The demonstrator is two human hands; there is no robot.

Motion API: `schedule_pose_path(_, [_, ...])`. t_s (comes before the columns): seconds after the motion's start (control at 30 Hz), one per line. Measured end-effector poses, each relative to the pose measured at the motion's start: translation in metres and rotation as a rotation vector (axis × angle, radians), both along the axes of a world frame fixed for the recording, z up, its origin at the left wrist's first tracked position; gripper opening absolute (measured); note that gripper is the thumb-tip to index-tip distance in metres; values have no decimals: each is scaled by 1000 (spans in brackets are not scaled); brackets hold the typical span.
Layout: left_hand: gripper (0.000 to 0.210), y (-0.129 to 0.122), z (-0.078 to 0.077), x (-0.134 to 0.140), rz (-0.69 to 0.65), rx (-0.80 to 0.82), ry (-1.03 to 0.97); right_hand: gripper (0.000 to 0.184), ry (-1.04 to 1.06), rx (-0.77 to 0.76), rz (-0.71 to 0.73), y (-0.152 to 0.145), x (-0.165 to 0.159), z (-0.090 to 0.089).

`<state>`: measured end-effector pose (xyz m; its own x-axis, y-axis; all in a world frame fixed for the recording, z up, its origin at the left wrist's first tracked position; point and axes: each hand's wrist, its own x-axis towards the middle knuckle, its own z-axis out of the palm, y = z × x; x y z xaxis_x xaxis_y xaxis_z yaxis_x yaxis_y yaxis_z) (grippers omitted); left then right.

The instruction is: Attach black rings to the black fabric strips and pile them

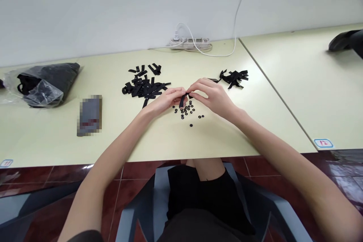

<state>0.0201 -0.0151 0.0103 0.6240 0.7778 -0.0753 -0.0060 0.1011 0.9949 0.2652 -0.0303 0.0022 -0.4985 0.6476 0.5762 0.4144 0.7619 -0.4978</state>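
Note:
Both hands meet above the table around one short black fabric strip (182, 100), which hangs bent between them. My left hand (169, 98) is closed on its left part, fingertips pinching. From the other side my right hand (209, 92) pinches the strip's upper end between thumb and fingers. Whether a small part sits in the pinch is hidden by the fingers. Just below the hands lie several small round black snap-like pieces (186, 109), some with a hole in the middle. A large loose pile of black strips (144, 87) lies left, and a smaller pile (235, 78) lies right.
A clear plastic bag (51, 83) with black material stands at the left, near a blurred-out dark rectangular object (90, 115). A white power strip (189, 43) with a cable (236, 19) lies against the wall. At the far right, a dark object (344, 41) rests on the adjoining table (312, 75).

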Motion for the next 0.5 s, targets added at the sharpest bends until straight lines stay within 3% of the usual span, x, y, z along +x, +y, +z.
schedule_pose_path(0.33, [40, -3, 5, -1, -53, -144, 60, 19, -93, 18, 11, 1, 0, -3])
schedule_pose_path(0.5, [38, -5, 8, -2, -32, -154, 91, 23, -153, -100, 4, 1, 1, -4])
